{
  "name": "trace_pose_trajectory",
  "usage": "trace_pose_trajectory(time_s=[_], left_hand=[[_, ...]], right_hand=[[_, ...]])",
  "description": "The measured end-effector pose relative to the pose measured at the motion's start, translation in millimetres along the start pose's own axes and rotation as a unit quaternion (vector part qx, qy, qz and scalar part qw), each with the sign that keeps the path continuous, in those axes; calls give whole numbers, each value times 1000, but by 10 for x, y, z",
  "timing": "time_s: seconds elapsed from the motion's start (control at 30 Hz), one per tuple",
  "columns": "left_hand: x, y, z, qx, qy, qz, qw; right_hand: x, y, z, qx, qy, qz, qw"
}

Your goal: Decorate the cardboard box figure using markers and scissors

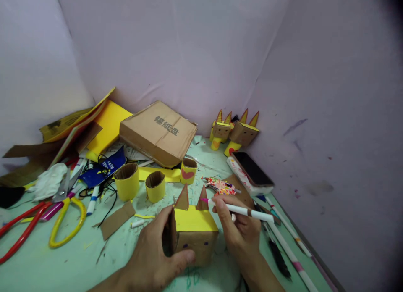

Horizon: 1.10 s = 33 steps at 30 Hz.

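A small cardboard box head [197, 241] with a yellow top, two pointed cardboard ears and two drawn dark eyes sits at the front of the table. My left hand [157, 245] grips its left side, thumb across the front face. In my right hand [241, 229] is a white marker [239, 209], its pink tip touching the right ear [202, 198]. Beyond the box stand yellow-wrapped cardboard tubes: a wide one [126, 182], a smaller one [155, 187] and one with a red heart [189, 171].
Finished-looking cardboard figures [242, 132] with ears stand at the back right. A phone [252, 168] lies on a white packet. Scissors [67, 203] and red-handled pliers or scissors [28, 224] lie left. A brown carton [157, 132] leans behind; several markers [292, 252] lie right.
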<state>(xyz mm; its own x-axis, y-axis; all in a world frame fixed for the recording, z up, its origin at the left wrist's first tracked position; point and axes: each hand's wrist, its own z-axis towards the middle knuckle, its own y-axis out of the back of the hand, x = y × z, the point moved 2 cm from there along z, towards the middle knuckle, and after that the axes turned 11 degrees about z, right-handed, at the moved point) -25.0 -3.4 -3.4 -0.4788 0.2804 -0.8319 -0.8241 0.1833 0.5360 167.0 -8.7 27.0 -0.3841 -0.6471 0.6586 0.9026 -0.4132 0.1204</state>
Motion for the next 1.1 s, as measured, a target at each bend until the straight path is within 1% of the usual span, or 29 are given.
trace_pose_trajectory(time_s=[0.13,0.3,0.37,0.43,0.6,0.73,0.83,0.9,1.1], left_hand=[[-6,5,1,12,-2,-6,1000],[19,3,-5,9,-4,0,1000],[41,-1,-7,5,3,2,1000],[53,-3,-10,5,0,2,1000],[26,9,-12,5,-26,-3,1000],[9,10,-10,10,-26,3,1000],[29,7,-8,-1,-13,18,1000],[33,6,-6,-3,-18,23,1000],[-4,8,-9,10,-19,5,1000]], right_hand=[[18,-11,-21,17,2,13,1000],[22,-13,-40,38,-9,32,999],[19,-6,-31,29,-6,32,999],[15,4,-17,8,-5,24,1000],[-13,5,-4,-23,-49,28,998],[-68,10,-22,-42,-47,37,997],[-119,22,-33,-47,-48,32,997],[-139,26,-39,-45,-53,28,997],[-136,22,-41,-44,-67,24,997]])
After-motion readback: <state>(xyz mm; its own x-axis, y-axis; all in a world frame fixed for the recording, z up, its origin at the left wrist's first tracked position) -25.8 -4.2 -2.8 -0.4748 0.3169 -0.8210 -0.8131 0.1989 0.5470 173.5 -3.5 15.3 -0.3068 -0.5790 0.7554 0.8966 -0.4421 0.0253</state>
